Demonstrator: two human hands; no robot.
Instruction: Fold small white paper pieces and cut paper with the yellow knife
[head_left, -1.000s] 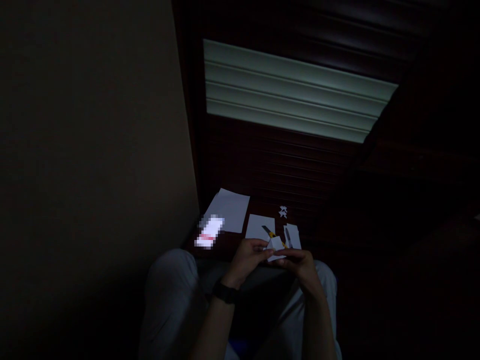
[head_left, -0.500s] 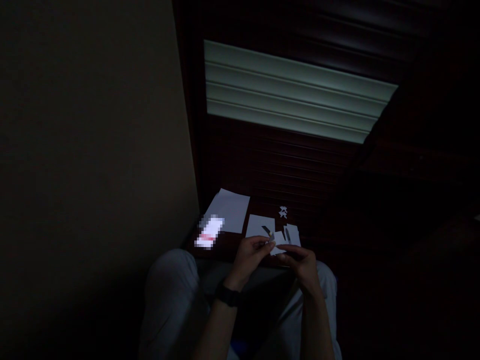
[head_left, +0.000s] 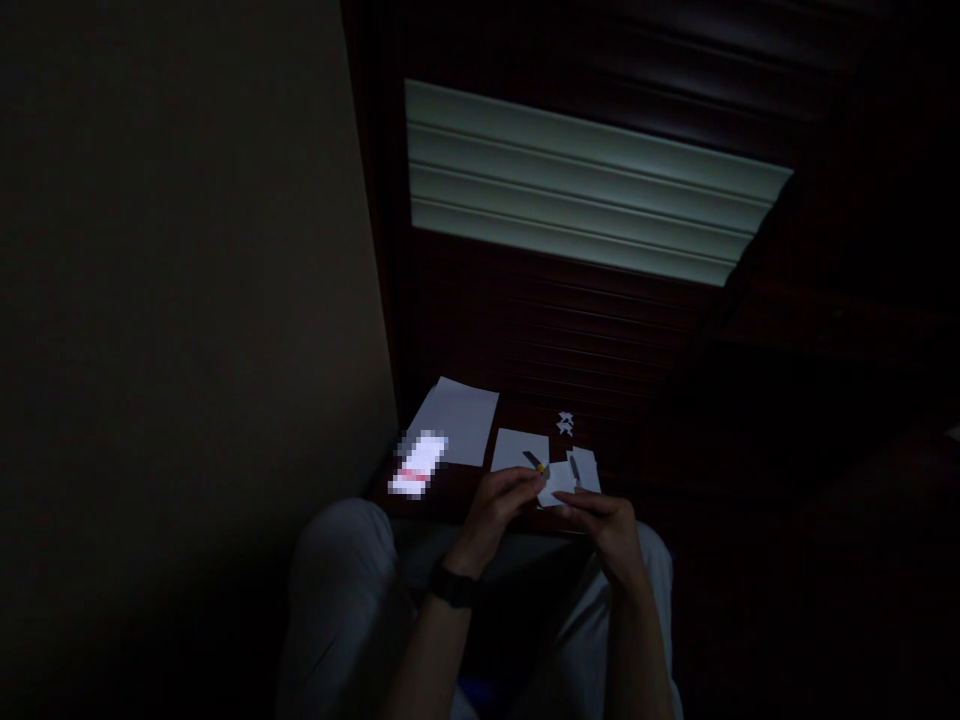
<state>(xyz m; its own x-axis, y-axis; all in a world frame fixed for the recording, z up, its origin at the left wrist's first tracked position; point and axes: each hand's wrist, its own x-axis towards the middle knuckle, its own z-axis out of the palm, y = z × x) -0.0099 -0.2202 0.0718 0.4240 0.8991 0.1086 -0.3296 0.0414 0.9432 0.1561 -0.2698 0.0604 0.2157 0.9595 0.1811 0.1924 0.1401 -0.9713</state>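
Observation:
A small white piece of paper is held between my two hands above the table's front edge. The thumb and fingers of my left hand pinch its left side. From the right, my right hand grips the lower right edge with closed fingers. Just beyond my left fingertips lies a dark, slim tool with a yellow part, possibly a cutter, over a white square sheet. Right of the held piece, a dark slim item rests on more white paper; its kind is too dim to tell.
Larger white sheets lie at the table's left, with a bright, blurred-out phone-like screen at their near corner. Small white cut-out pieces sit farther back. A wall rises on the left, and dark slatted panelling stands behind the table.
A raised flap at the left of the held paper has gone down, so the tool's yellow part shows. Both hands stay nearly in place, fingers shifting slightly.

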